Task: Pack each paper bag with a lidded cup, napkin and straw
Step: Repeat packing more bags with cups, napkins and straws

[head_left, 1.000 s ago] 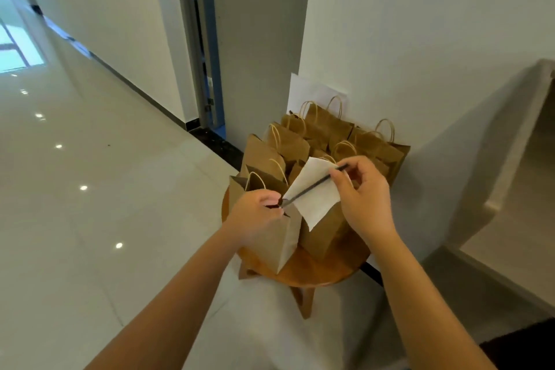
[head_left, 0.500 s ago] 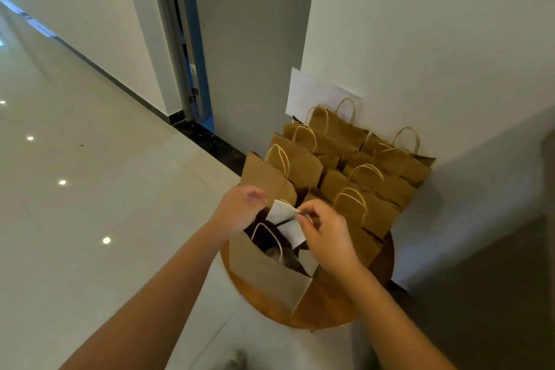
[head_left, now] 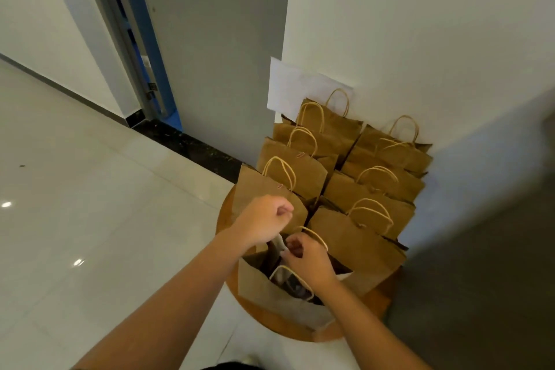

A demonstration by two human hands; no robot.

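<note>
Kraft paper this thin is light and floppy, so the front paper bag (head_left: 270, 291) on the round wooden stool (head_left: 372, 306) would probably crumple if squeezed; I'd hold it by the rim or the twisted handles. Left hand (head_left: 264, 219) is curled at the bag's far rim, though I can't tell if it's actually pinching it. Right hand (head_left: 306, 258) is down in the mouth, fingers bent around a white napkin (head_left: 279, 243) edge poking out.
</note>
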